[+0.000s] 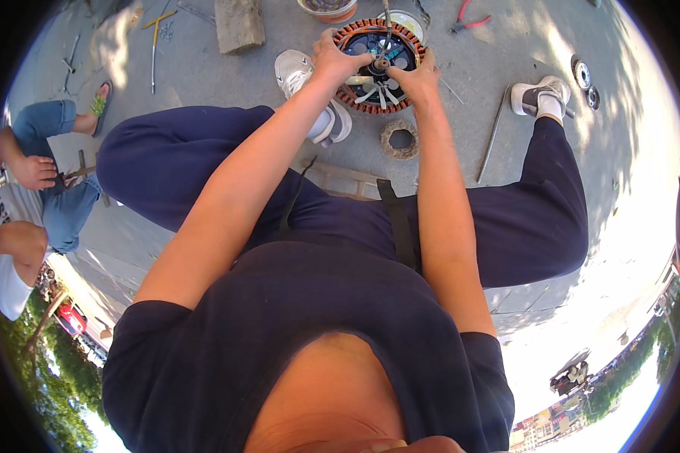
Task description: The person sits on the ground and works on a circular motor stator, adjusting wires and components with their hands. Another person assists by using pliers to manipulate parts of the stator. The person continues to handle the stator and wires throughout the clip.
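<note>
A round motor stator [346,92] lies in front of me, with copper-coloured windings round its rim and a dark centre. My left hand [335,63] grips its left side, fingers over the rim and thumb stretched toward the middle. On the opposite side my right hand [419,81] holds the rim, its thumb also pointing inward. Between the two thumb tips sits a small ring-shaped part [381,64] at the hub. A shaft or cable [388,21] rises from that centre. Pale strips [379,93] show in the lower part of the stator.
A rough ring [399,140] lies just below the stator. Around it are a wooden block [239,26], a bowl [331,10], red-handled pliers [470,20], a metal rod [493,136], a yellow T-handled tool [156,45] and round wheel-like parts [582,75]. Another person [34,174] sits at left.
</note>
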Demonstrator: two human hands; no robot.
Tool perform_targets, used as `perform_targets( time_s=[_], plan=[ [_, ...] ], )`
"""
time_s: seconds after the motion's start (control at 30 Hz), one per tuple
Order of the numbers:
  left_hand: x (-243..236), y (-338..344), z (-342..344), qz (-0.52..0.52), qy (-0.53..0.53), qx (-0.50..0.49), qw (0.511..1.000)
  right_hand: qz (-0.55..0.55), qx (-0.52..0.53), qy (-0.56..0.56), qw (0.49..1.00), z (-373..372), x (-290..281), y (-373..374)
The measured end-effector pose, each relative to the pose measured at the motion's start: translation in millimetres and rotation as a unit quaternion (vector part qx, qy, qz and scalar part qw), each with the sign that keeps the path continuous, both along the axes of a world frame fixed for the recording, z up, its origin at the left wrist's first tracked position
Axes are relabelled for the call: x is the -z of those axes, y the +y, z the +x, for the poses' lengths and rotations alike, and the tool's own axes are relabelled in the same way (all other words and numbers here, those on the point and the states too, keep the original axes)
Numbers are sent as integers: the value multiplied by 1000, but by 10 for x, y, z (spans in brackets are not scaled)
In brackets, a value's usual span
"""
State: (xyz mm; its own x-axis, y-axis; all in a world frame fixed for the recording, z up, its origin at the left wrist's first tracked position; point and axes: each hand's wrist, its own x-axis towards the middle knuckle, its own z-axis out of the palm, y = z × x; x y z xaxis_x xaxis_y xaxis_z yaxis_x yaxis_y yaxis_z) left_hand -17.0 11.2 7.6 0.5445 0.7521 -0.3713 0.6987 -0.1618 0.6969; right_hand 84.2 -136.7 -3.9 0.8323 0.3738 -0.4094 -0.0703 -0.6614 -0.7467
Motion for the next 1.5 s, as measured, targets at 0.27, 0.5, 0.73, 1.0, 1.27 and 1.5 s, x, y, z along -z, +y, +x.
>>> perform_targets(
  time_s=[0.27,0.5,0.73,1.0,1.27,1.5],
  plan=[
    [-189,6,48,-20,29,8,999,-11,-3,-17,1000,-17,-43,27],
    [-152,-48,49,-7,44,10,999,-29,19,-18,999,-76,-75,30],
    [-243,-66,23,-16,37,-4,999,-14,16,-27,999,-87,-90,71],
    [-217,-132,-42,-20,7,-2,1000,49,22,9,998,-36,69,-28],
    [-99,-170,-60,-1,-20,-66,998,57,42,8,997,-86,62,-56],
    [29,-110,-44,31,-90,-97,991,103,76,-32,991,-93,200,-46]
  ],
)
